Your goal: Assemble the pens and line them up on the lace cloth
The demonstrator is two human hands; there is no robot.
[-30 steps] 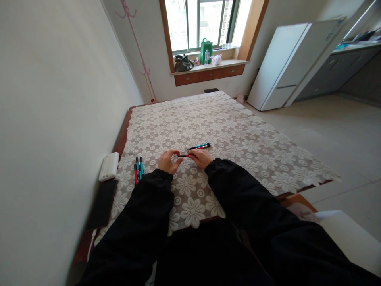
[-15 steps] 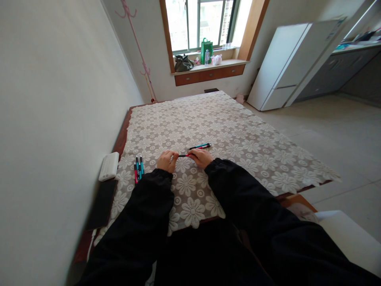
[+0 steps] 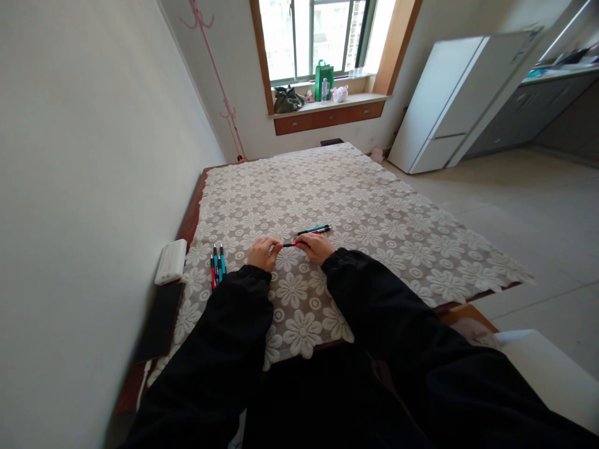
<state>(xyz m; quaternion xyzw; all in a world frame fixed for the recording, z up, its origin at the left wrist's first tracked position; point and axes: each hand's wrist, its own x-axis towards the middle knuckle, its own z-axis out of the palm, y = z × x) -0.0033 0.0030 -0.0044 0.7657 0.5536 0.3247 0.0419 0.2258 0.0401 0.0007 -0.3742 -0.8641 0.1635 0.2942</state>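
Note:
Between my two hands a black and red pen point(image 3: 289, 245) lies level, just above or on the tablecloth; which of these I cannot tell. My left hand point(image 3: 263, 253) pinches its black end. The fingers of my right hand point(image 3: 317, 247) close on the red end and hide part of it. Right behind my right hand lie a blue pen point(image 3: 314, 229) and a red pen point(image 3: 320, 231), side by side. Several blue and red pens point(image 3: 218, 264) rest in a group left of my left hand, partly covered by my sleeve.
A lace tablecloth point(image 3: 292, 290) with flowers covers the table. Along its left edge are a white box-shaped device point(image 3: 171, 261) and a dark flat object point(image 3: 160, 322) with a white cable point(image 3: 143, 383). The wall stands close on the left. A white chair-like surface point(image 3: 552, 368) is at lower right.
My left hand has shifted very slightly right along the pen, so a little less of its black part shows. My right hand and the other pens look unmoved.

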